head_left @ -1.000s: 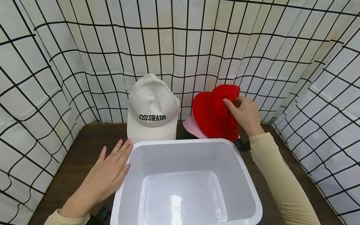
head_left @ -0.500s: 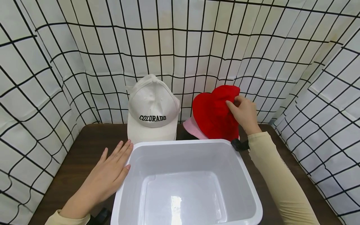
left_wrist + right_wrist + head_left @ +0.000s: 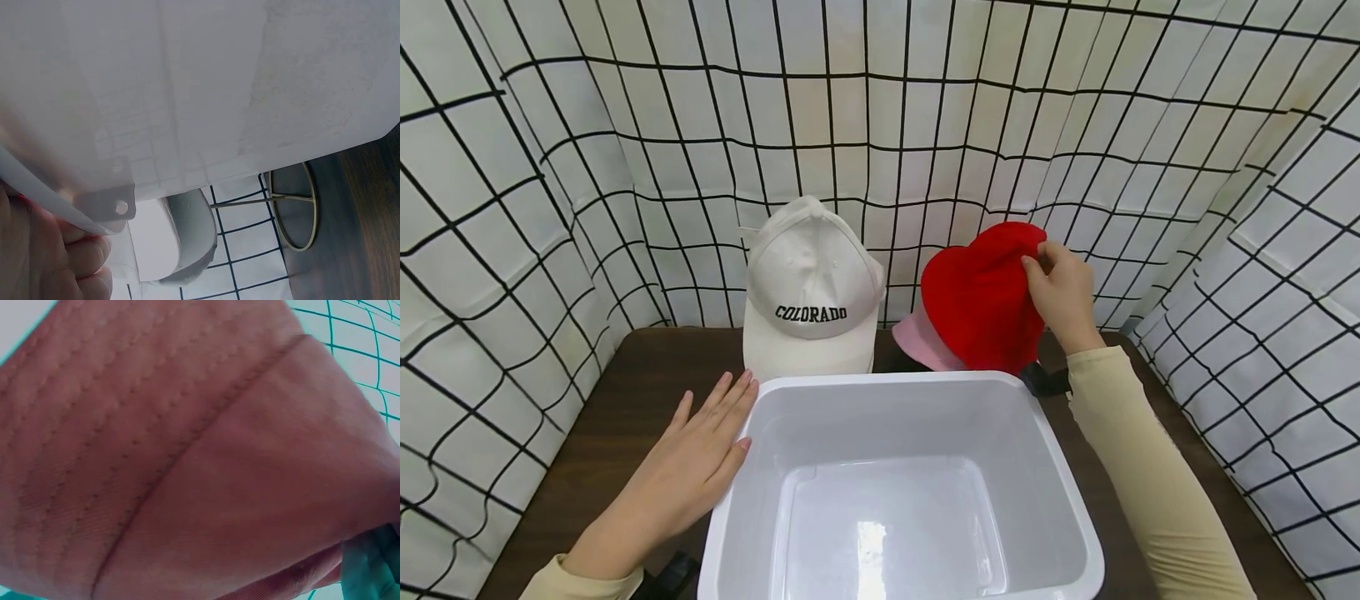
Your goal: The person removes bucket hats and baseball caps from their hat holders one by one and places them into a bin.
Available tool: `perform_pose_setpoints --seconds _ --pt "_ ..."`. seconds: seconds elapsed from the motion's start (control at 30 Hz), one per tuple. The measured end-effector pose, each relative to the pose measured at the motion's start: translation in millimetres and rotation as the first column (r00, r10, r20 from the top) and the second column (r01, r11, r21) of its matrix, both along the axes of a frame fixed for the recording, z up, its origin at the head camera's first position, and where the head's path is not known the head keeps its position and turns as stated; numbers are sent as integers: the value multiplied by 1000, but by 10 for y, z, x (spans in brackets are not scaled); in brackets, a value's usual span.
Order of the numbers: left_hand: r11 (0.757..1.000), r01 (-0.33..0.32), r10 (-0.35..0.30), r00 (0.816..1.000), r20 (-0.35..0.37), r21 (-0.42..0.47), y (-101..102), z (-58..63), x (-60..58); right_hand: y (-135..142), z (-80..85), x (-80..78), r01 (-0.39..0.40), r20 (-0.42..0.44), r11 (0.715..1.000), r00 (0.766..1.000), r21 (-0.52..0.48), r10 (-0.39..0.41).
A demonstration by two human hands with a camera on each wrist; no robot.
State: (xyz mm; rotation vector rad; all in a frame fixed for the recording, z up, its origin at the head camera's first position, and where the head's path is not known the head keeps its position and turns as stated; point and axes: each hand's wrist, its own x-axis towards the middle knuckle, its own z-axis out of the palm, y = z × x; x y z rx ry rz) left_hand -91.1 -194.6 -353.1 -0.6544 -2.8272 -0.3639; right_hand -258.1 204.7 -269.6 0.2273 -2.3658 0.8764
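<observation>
A red bucket hat (image 3: pixel 981 304) is pinched between the thumb and fingers of my right hand (image 3: pixel 1063 296), at its upper right side. Its stitched brim (image 3: pixel 125 425) fills most of the right wrist view. Under it shows a pink brim (image 3: pixel 927 342), the rest of which is hidden. My left hand (image 3: pixel 681 471) lies with straight fingers along the left rim of a white plastic basin (image 3: pixel 895 417), its fingertips near the back left corner. Behind that corner a white baseball cap (image 3: pixel 812 283) lettered COLORADO stands upright, crown up.
The basin covers the front middle of the dark wooden table (image 3: pixel 617 400). A white cloth wall with a black grid (image 3: pixel 842 117) encloses the back and sides. A round wire stand base (image 3: pixel 294 206) shows under the basin's edge in the left wrist view.
My right hand has shifted slightly right and up on the red bucket hat, whose crown has folded and tilted toward that hand. The left hand stays on the rim.
</observation>
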Motion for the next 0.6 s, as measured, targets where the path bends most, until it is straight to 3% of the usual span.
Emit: perform_pose_setpoints --seconds 0.27,0.37,0.43,0.5,0.6 --pt "1000 8 -8 1000 -8 12 17 -1 -6 65 149 35 -20 -83 1000 996 -19 18" --pt "1000 10 -10 1000 -8 16 20 1 -11 116 196 63 -14 -33 999 999 -48 13" --pt "1000 12 -12 1000 -4 16 16 2 -11 149 208 73 -21 32 991 999 -130 25" --pt "1000 12 -12 1000 -2 20 15 1 -10 179 211 79 -45 98 962 992 -271 75" --pt "1000 12 -12 1000 8 23 15 -4 -7 205 204 80 -62 157 893 977 -445 145"
